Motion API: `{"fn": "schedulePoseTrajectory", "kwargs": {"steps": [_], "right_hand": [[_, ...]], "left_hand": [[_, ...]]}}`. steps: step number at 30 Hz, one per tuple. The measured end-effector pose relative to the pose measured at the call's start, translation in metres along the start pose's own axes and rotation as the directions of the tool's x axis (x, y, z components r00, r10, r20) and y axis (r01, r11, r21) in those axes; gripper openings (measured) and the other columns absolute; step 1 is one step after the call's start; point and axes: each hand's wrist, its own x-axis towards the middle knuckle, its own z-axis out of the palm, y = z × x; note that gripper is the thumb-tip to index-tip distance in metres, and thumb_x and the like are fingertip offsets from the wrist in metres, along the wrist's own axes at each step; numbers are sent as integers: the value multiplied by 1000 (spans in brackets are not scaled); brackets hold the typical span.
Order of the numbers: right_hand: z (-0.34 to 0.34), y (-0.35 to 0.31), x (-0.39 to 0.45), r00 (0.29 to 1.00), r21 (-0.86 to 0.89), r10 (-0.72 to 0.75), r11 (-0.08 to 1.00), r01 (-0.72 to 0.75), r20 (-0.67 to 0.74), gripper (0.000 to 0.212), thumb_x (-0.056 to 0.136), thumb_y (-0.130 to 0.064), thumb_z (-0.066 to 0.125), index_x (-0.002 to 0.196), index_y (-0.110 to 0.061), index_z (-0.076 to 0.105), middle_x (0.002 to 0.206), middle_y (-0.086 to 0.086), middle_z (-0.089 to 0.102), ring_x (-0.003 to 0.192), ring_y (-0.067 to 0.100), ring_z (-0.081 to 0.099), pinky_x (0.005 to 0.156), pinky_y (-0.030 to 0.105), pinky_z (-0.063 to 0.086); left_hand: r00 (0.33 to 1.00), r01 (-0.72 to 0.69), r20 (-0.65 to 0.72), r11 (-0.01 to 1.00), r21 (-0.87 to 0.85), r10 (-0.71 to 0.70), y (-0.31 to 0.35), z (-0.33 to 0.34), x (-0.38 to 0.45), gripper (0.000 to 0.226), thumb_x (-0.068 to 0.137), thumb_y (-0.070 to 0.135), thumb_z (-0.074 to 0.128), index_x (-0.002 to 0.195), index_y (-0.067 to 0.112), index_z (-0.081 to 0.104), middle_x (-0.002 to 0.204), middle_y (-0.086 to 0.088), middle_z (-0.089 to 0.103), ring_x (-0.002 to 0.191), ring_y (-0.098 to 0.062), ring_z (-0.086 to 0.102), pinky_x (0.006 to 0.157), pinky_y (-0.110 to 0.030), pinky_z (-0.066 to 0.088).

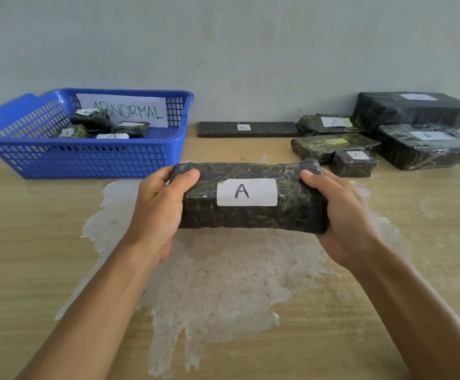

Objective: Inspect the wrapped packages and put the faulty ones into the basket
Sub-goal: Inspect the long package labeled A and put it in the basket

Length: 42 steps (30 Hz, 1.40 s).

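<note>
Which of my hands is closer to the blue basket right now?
Left. Your left hand grips the package's end just in front of the blue basket; your right hand grips the far end, away from it.

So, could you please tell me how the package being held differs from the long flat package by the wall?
The held package is thick, labelled A, and gripped by both hands; the flat package is thin, labelled B, and lies untouched on the table. Both have dark wrapping and a paper label.
</note>
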Motion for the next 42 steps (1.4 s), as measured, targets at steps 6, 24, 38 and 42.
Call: {"fn": "schedulePoseTrajectory", "kwargs": {"steps": [6,24,38,42], "right_hand": [[-1,2,2,998,-8,9,1000,-10,-67,16,102,-10,53,93,-8,67,76,3,75,69,16,74,55,32,60],[1,2,3,998,27,-37,999,35,48,18,99,-4,56,116,-2,59,92,10,79,84,25,77,66,42,64],[-4,-3,0,987,105,-24,994,7,161,29,89,13,56,114,-1,57,92,12,76,77,28,76,53,32,61],[-4,-1,2,989,105,-55,994,41,135,27,89,15,55,112,1,58,87,11,76,70,25,75,51,28,60]], "left_hand": [[987,-45,154,999,-23,48,1,1,-3,18,98,21,58,104,14,73,100,-4,78,99,-19,73,93,-43,53],[972,58,235,986,-158,-20,1,0,1,15,93,11,58,102,6,70,91,-10,76,84,-22,73,67,-39,62],[964,49,266,990,-134,-11,3,-2,0,20,93,-5,55,107,4,67,96,-12,78,85,-22,76,63,-38,64],[954,79,297,990,-116,-42,3,-4,-1,22,94,-3,56,111,5,66,101,-13,77,92,-25,76,66,-39,64]]}}
